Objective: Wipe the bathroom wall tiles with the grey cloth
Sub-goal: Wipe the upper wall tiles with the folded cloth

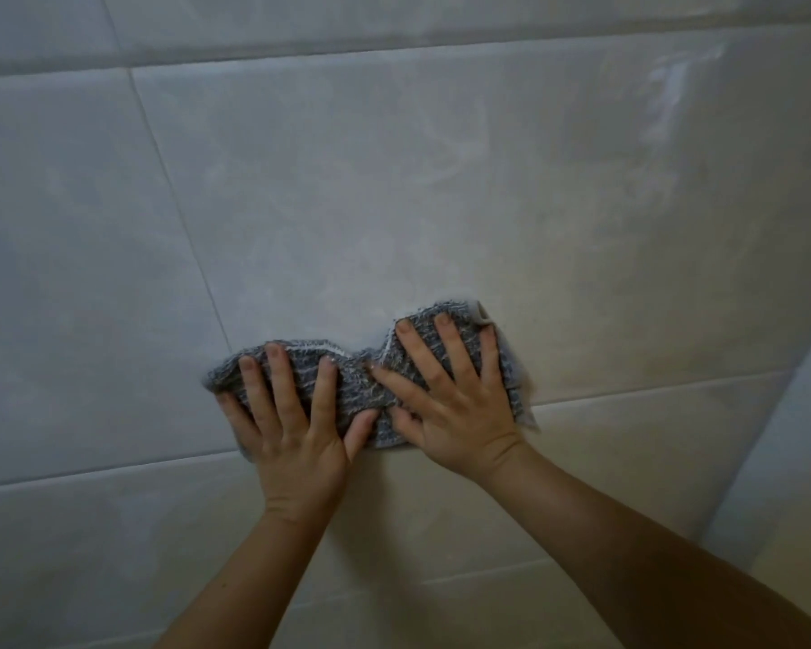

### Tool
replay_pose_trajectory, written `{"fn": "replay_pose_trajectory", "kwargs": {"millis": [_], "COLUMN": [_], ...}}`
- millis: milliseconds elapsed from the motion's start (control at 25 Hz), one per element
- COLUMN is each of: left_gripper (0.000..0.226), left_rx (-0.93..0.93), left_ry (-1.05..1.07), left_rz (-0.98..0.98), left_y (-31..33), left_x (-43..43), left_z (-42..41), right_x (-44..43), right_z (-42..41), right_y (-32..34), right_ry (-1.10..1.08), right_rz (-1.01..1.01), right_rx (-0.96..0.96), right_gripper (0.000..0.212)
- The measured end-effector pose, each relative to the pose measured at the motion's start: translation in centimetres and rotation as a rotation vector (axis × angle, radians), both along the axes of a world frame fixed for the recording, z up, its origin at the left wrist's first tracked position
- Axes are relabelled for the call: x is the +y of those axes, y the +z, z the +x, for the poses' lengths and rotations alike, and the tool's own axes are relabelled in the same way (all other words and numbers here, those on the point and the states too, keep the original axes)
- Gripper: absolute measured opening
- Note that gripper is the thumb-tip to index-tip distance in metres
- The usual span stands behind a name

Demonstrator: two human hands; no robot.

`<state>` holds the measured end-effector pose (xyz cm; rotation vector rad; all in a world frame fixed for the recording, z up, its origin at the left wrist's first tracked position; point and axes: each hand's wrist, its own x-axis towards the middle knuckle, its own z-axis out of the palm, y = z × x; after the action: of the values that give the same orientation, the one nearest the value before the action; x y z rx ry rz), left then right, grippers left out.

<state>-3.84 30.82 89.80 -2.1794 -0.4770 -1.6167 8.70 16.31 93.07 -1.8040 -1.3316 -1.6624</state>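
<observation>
The grey cloth (pixel 357 391) is spread flat against the pale wall tiles (pixel 371 194), just above a horizontal grout line. My left hand (pixel 291 428) presses its left part with fingers spread, the thumb lying on the cloth's middle. My right hand (pixel 450 405) presses the right part, fingers spread and pointing up. Both palms hide much of the cloth. Faint smeared streaks show on the tile above the cloth.
Large glossy tiles fill the view, with grout lines running across and one slanting down at the left (pixel 174 194). A wall corner or adjoining surface (pixel 783 437) stands at the right edge.
</observation>
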Motion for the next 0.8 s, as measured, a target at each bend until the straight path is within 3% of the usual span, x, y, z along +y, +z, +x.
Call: {"fn": "replay_pose_trajectory", "kwargs": {"millis": [800], "left_gripper": [0.065], "left_rx": [0.046], "left_ry": [-0.100], "left_rz": [0.035], "left_y": [3.2], "left_x": [-21.3], "left_z": [19.0], "right_x": [-20.5], "right_z": [18.5], "right_y": [0.2], "right_ry": [-0.167], "right_rz": [0.107], "right_rx": [0.117], "right_gripper": [0.053]}}
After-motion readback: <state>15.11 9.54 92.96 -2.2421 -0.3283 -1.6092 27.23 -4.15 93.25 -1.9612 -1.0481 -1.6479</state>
